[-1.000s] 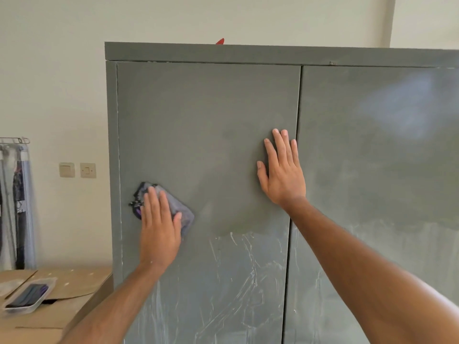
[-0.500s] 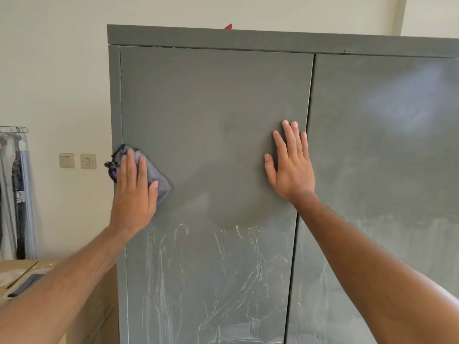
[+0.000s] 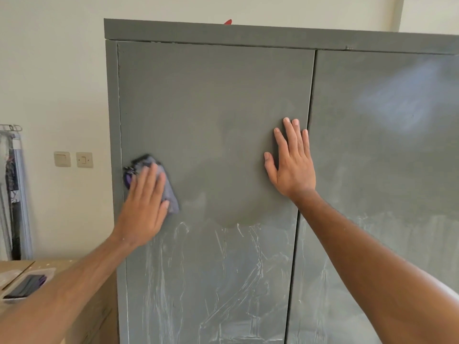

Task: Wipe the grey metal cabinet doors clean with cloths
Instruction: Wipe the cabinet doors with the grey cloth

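Note:
A tall grey metal cabinet fills the view. Its left door (image 3: 213, 108) looks dull and smooth above, while white streaks run down its lower part. My left hand (image 3: 144, 207) lies flat with straight fingers on a grey-purple cloth (image 3: 171, 192), pressing it against the door near the left edge at mid height. My right hand (image 3: 291, 165) presses flat on the same door beside the centre seam. The right door (image 3: 385, 157) carries a pale smear at its top right and whitish marks lower down.
A low wooden surface (image 3: 82, 266) stands at the bottom left and carries a clear tray (image 3: 27, 285) with dark folded cloths. Two wall switches (image 3: 73, 159) sit left of the cabinet. Hanging items on a rack (image 3: 12, 189) are at the far left. A red thing (image 3: 228, 22) peeks over the cabinet top.
My left hand slid the cloth out to the door's left edge, then back a little to the right and down. My right hand stayed pressed in place by the seam.

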`<state>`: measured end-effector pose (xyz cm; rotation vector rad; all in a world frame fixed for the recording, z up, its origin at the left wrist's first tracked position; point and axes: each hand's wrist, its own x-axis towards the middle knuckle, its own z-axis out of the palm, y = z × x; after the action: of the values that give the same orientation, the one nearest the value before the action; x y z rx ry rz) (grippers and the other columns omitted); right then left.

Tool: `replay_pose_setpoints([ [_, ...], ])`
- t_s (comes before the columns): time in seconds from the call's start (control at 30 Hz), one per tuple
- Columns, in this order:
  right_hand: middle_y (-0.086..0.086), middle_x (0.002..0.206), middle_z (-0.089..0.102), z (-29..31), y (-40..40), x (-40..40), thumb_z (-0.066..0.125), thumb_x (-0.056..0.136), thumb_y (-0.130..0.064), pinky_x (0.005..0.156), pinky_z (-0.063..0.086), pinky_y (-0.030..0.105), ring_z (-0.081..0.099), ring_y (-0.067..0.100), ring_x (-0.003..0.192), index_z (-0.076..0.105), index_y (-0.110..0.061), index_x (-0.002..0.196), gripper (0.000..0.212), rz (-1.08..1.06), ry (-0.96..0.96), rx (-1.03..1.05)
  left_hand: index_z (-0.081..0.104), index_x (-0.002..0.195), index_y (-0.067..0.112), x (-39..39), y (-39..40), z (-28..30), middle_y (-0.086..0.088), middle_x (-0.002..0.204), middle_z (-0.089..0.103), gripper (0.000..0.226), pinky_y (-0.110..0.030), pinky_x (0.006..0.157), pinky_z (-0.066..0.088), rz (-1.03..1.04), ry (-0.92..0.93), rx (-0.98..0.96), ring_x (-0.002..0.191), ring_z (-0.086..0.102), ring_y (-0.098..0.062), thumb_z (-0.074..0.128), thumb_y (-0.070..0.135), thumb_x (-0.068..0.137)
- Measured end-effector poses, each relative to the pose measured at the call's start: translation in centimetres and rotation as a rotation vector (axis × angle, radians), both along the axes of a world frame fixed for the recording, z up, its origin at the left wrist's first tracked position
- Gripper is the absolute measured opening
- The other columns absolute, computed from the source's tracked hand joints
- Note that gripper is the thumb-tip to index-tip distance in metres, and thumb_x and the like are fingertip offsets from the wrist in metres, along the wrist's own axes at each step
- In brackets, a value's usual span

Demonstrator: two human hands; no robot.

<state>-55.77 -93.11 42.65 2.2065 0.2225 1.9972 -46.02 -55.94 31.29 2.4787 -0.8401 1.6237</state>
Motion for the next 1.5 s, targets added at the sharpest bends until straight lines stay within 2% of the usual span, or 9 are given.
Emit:
replay_pose_setpoints([
  [0.13, 0.023, 0.166, 0.027, 0.0, -0.1, -0.1, 0.049, 0.106, -0.033, 0.128, 0.014, 0.055, 0.018, 0.041, 0.157, 0.042, 0.001, 0.151, 0.057, -0.011, 0.014, -0.005, 0.017, 0.162, -0.003, 0.7, 4.5, -4.4, -0.025, 0.171, 0.009, 0.069, -0.063, 0.121, 0.028, -0.018, -0.042, 0.303, 0.157, 0.014, -0.044, 0.020, 0.043, 0.111],
  [0.33, 0.023, 0.166, 0.027, 0.0, 0.0, 0.0, 0.049, 0.105, -0.034, 0.128, 0.015, 0.055, 0.019, 0.041, 0.156, 0.043, 0.001, 0.151, 0.058, -0.019, 0.001, 0.000, 0.016, 0.160, -0.008, -0.4, 0.7, 0.0, -0.027, 0.170, 0.003, 0.067, -0.062, 0.127, 0.015, 0.010, 0.029, -0.127, 0.158, 0.005, -0.045, 0.027, 0.031, 0.107],
  [0.5, 0.023, 0.166, 0.026, -0.1, 0.1, 0.0, 0.048, 0.105, -0.034, 0.128, 0.016, 0.056, 0.018, 0.041, 0.156, 0.042, 0.001, 0.151, 0.058, -0.021, 0.010, 0.001, 0.014, 0.164, 0.003, 1.8, 4.8, -5.0, -0.018, 0.172, 0.013, 0.066, -0.055, 0.127, 0.018, -0.076, -0.198, 0.585, 0.157, 0.019, -0.038, 0.024, 0.039, 0.110],
  [0.7, 0.023, 0.166, 0.026, 0.0, 0.2, 0.0, 0.047, 0.105, -0.036, 0.128, 0.016, 0.056, 0.018, 0.040, 0.157, 0.043, 0.000, 0.152, 0.059, -0.040, 0.012, 0.015, 0.013, 0.162, -0.003, -0.4, -1.8, -0.8, -0.023, 0.172, 0.003, 0.069, -0.061, 0.126, 0.019, -0.017, -0.094, 0.092, 0.159, 0.008, -0.043, 0.029, 0.035, 0.107],
  [0.87, 0.023, 0.166, 0.026, -0.2, 0.1, -0.1, 0.049, 0.105, -0.037, 0.127, 0.017, 0.056, 0.018, 0.041, 0.157, 0.043, 0.000, 0.152, 0.059, -0.034, 0.010, 0.005, 0.015, 0.164, 0.003, 0.7, -0.9, -6.0, -0.016, 0.173, 0.010, 0.068, -0.056, 0.125, 0.025, -0.135, -0.221, 0.596, 0.160, 0.010, -0.035, 0.027, 0.043, 0.109],
  [1.07, 0.024, 0.165, 0.028, -0.2, 0.2, 0.0, 0.051, 0.105, -0.040, 0.127, 0.017, 0.056, 0.020, 0.042, 0.156, 0.045, 0.000, 0.150, 0.061, -0.037, -0.008, 0.013, 0.021, 0.162, -0.002, -1.1, -4.4, -4.0, -0.021, 0.172, 0.009, 0.067, -0.063, 0.124, 0.023, -0.065, -0.049, -0.013, 0.159, 0.011, -0.042, 0.031, 0.036, 0.108],
  [1.27, 0.024, 0.165, 0.028, -0.2, 0.0, -0.2, 0.051, 0.105, -0.041, 0.128, 0.016, 0.055, 0.020, 0.042, 0.156, 0.045, 0.000, 0.150, 0.062, -0.031, -0.009, 0.006, 0.016, 0.164, 0.004, 0.4, -2.5, -7.2, -0.015, 0.173, 0.010, 0.068, -0.054, 0.127, 0.019, -0.124, -0.211, 0.494, 0.160, 0.008, -0.035, 0.029, 0.041, 0.109],
  [1.43, 0.025, 0.165, 0.027, -0.2, 0.0, 0.0, 0.052, 0.105, -0.042, 0.128, 0.016, 0.055, 0.021, 0.043, 0.155, 0.044, 0.001, 0.150, 0.063, -0.051, -0.020, 0.001, 0.018, 0.162, -0.003, 0.1, 0.2, -5.2, -0.023, 0.171, 0.008, 0.068, -0.062, 0.124, 0.023, -0.031, 0.003, -0.038, 0.159, 0.009, -0.042, 0.031, 0.036, 0.108],
  [1.5, 0.025, 0.166, 0.027, -0.3, 0.0, -0.1, 0.052, 0.105, -0.042, 0.128, 0.016, 0.055, 0.020, 0.043, 0.156, 0.044, 0.000, 0.150, 0.063, -0.053, -0.016, -0.001, 0.018, 0.161, -0.005, -0.1, -0.2, -7.1, -0.026, 0.170, 0.009, 0.068, -0.064, 0.124, 0.021, -0.029, 0.023, -0.072, 0.158, 0.010, -0.045, 0.032, 0.034, 0.107],
])
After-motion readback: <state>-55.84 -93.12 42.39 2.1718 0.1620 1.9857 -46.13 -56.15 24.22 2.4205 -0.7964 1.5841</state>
